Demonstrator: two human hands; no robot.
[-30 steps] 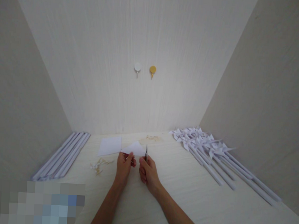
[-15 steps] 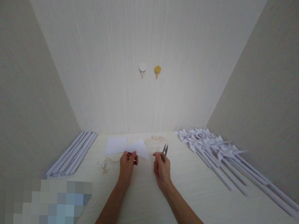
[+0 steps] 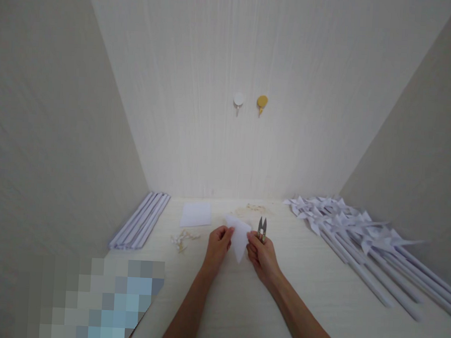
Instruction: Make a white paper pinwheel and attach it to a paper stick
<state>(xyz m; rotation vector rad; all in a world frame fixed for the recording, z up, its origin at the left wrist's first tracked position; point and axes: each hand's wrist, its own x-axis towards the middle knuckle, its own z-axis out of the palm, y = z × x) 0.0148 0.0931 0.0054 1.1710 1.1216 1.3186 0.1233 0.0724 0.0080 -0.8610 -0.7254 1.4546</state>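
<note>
Between my hands is a white piece of paper (image 3: 240, 239), its lower corner pointing toward me. My left hand (image 3: 218, 247) pinches its left edge with thumb and fingers. At its right edge is my right hand (image 3: 263, 254), thumb and fingertip against the paper. That same hand is closed around thread snips (image 3: 262, 226), whose two blades point up and away, slightly apart. A flat white sheet of paper (image 3: 196, 214) lies beyond my left hand. Left of that hand, small white and tan pieces (image 3: 183, 240) are scattered on the table.
Several rolled paper sticks (image 3: 141, 221) lie at the left. Several paper pinwheels on sticks (image 3: 357, 251) are piled along the right. Small tan pieces (image 3: 256, 208) lie at the back. On the wall are a white hook (image 3: 238, 100) and a gold hook (image 3: 263, 102).
The paper has turned so a corner points toward me, and my right hand has come to its edge. The snips stay in my right hand. My view has swung left.
</note>
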